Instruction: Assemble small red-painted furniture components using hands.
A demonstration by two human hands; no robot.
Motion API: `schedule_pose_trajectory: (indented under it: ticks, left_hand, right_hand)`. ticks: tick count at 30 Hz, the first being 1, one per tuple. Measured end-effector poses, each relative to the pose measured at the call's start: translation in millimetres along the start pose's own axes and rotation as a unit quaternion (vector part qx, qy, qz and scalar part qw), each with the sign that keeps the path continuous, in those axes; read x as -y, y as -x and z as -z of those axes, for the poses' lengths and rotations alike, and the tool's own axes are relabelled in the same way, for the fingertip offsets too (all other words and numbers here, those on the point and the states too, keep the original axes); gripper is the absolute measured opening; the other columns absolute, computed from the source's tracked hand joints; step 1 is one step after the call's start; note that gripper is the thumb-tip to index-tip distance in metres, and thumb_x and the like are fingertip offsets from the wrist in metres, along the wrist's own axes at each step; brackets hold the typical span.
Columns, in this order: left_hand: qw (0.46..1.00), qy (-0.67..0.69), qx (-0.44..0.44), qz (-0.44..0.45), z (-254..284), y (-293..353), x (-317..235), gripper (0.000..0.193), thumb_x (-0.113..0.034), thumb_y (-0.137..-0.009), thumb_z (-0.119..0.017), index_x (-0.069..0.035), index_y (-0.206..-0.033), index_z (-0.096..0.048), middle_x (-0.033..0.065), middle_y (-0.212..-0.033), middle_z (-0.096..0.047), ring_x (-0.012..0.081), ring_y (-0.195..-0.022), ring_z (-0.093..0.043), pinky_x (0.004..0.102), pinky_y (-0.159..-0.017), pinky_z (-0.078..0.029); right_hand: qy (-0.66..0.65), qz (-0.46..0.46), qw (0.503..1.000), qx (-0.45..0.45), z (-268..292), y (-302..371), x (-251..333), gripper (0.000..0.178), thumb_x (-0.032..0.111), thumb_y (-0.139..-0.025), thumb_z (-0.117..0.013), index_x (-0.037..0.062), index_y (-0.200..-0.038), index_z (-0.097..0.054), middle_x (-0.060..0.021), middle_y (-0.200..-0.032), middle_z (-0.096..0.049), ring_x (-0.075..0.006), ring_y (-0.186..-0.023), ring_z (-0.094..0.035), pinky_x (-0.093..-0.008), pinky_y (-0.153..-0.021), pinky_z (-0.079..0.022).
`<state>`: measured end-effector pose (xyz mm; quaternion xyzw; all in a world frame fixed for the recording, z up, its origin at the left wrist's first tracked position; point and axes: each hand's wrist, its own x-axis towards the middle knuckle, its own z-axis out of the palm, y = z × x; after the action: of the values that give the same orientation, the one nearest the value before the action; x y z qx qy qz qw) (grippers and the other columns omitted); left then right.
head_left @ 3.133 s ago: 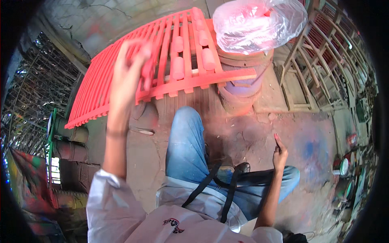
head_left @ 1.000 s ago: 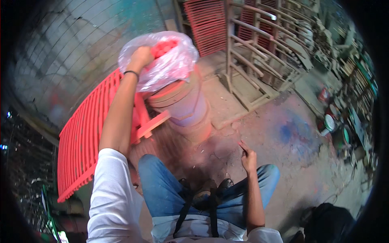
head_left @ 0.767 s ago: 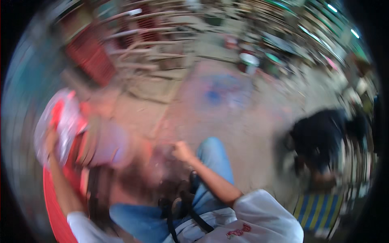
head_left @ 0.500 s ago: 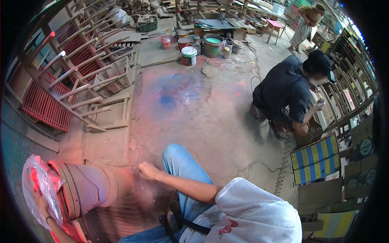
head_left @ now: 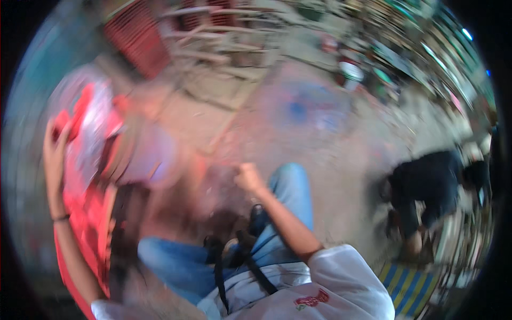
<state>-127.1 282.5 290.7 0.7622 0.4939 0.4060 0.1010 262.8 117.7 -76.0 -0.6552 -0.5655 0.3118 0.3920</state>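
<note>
The whole picture is smeared by motion. At the left, my left hand [head_left: 56,141] has its fingers curled at the side of a clear plastic bag [head_left: 90,154] with bright red pieces [head_left: 82,109] inside. Beside the bag is a pinkish bucket [head_left: 149,154] with a brown rim, tipped on its side. A long red surface [head_left: 90,218] runs under the bag and along my left forearm. My right hand [head_left: 248,176] is closed in a fist above the floor, near my bent knee; whatever it may hold is hidden.
Red slatted racks [head_left: 138,37] and wooden frames [head_left: 213,56] stand at the far left. Paint tubs [head_left: 352,74] are at the back. A crouching co-worker in dark clothes [head_left: 426,181] is at the right, near a blue-and-yellow striped panel [head_left: 408,288]. Blue and pink powder stains the floor [head_left: 298,109].
My view has swung left, so the bag, bucket and my left arm show farther into the picture. The co-worker appears farther right and lower. My right hand stays a fist.
</note>
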Motion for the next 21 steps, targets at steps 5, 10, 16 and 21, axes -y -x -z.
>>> schedule_pose_trajectory:
  ticks: [5, 10, 16, 21]
  left_hand:
    - [0.994, 0.041, 0.018, -0.098, -15, 74, -123, 0.026, -0.012, -0.092, -0.059, -0.001, -0.114, -0.050, -0.0005, -0.091, -0.051, 0.0063, -0.077, -0.050, 0.0230, -0.070, -0.044]
    - [0.955, -0.154, 0.226, -0.120, 6, 120, -158, 0.029, -0.011, -0.086, -0.061, -0.003, -0.099, -0.036, 0.0087, -0.092, -0.044, 0.0184, -0.078, -0.049, 0.0315, -0.074, -0.044]
    - [0.963, -0.090, 0.197, -0.159, 44, 198, -192, 0.038, -0.007, -0.079, -0.067, -0.002, -0.107, -0.042, 0.0178, -0.097, -0.059, 0.0371, -0.079, -0.061, 0.0406, -0.068, -0.049]
    - [0.957, 0.028, 0.288, 0.010, 40, 222, -179, 0.070, -0.006, -0.078, -0.066, -0.007, -0.139, -0.031, 0.0163, -0.087, -0.061, 0.0343, -0.074, -0.065, 0.0402, -0.067, -0.051]
  right_hand:
    - [-0.031, 0.096, 0.995, 0.005, 27, 8, 10, 0.062, -0.016, -0.064, -0.041, 0.0078, -0.116, -0.066, -0.0184, -0.123, -0.061, -0.0282, -0.112, -0.062, -0.0332, -0.093, -0.047]
    - [-0.043, 0.095, 0.995, 0.006, 26, 10, 13, 0.057, -0.016, -0.070, -0.040, 0.0077, -0.115, -0.066, -0.0181, -0.124, -0.060, -0.0309, -0.118, -0.056, -0.0329, -0.100, -0.043]
    - [-0.022, 0.104, 0.994, 0.032, 14, 9, 16, 0.051, -0.016, -0.075, -0.041, 0.0054, -0.114, -0.066, -0.0181, -0.123, -0.061, -0.0299, -0.117, -0.058, -0.0341, -0.099, -0.044]
    - [-0.061, 0.088, 0.994, 0.037, 21, 9, 3, 0.058, -0.021, -0.074, -0.037, 0.0038, -0.120, -0.063, -0.0173, -0.124, -0.062, -0.0237, -0.118, -0.058, -0.0314, -0.101, -0.042]
